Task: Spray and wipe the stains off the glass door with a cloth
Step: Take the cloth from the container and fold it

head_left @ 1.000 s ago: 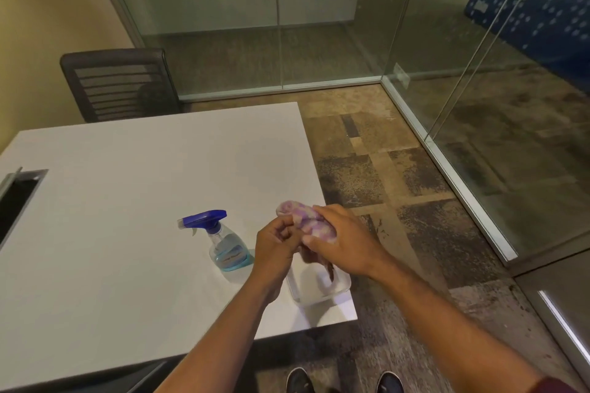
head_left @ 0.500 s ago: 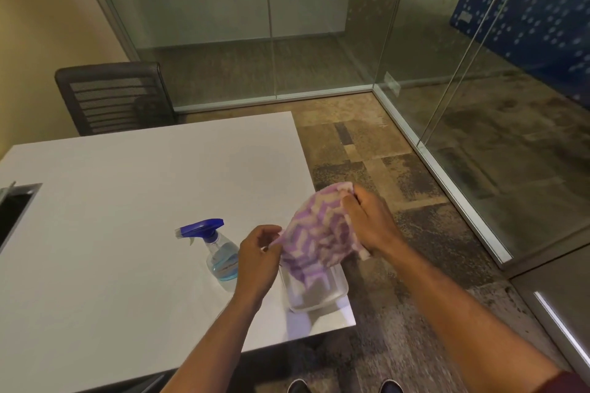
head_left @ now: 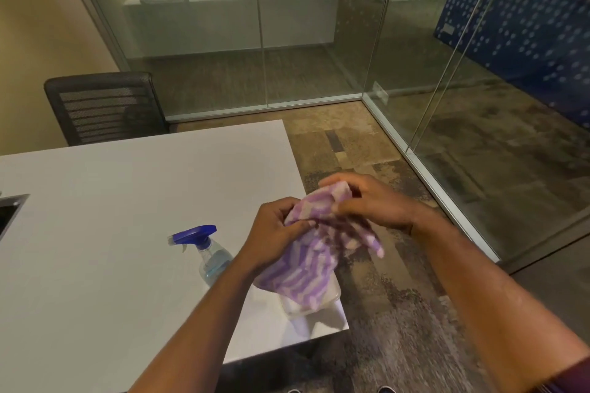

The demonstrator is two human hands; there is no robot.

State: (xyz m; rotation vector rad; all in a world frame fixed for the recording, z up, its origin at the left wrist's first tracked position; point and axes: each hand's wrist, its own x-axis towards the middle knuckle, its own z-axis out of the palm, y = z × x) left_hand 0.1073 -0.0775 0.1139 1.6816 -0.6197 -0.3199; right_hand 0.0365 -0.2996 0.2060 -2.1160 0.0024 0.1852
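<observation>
A purple and white patterned cloth (head_left: 306,268) hangs between both hands above the table's near right corner. My left hand (head_left: 274,233) grips its left edge and my right hand (head_left: 373,204) pinches its top right part. A clear spray bottle (head_left: 210,257) with a blue trigger head stands on the white table (head_left: 111,233), just left of my left wrist. The glass door and glass walls (head_left: 498,124) run along the right and far side of the room.
A clear plastic container (head_left: 322,303) sits on the table's corner under the cloth. A black mesh chair (head_left: 102,105) stands behind the table at the left. A dark cable opening (head_left: 8,214) cuts into the table's left edge. Patterned carpet (head_left: 367,281) lies between table and glass.
The cloth came up out of the container, was spread open between both hands, and is now gathered closer together. The view has tilted up slightly.
</observation>
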